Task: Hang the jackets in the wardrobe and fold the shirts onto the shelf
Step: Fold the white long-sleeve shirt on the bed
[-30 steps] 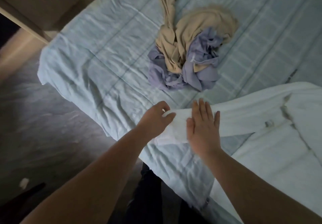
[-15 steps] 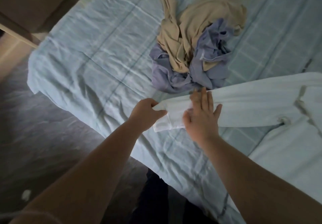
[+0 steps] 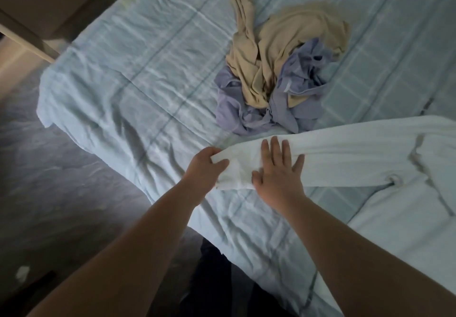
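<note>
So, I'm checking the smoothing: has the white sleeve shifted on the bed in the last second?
Yes. The white sleeve has slid up the bed toward the lilac garment; the gap between them has almost closed.

White shirt [image 3: 345, 153], blue checked bedsheet [image 3: 138, 74].

A: So where's the camera sitting here?

B: Just one view, riding on the person's head, looking forward and steeply down over the bed [image 3: 118, 99] edge. It's sitting close, with both forearms reaching in from the bottom.

A: Anything overlapping?

B: Nope, no second view sharing anything.
</note>
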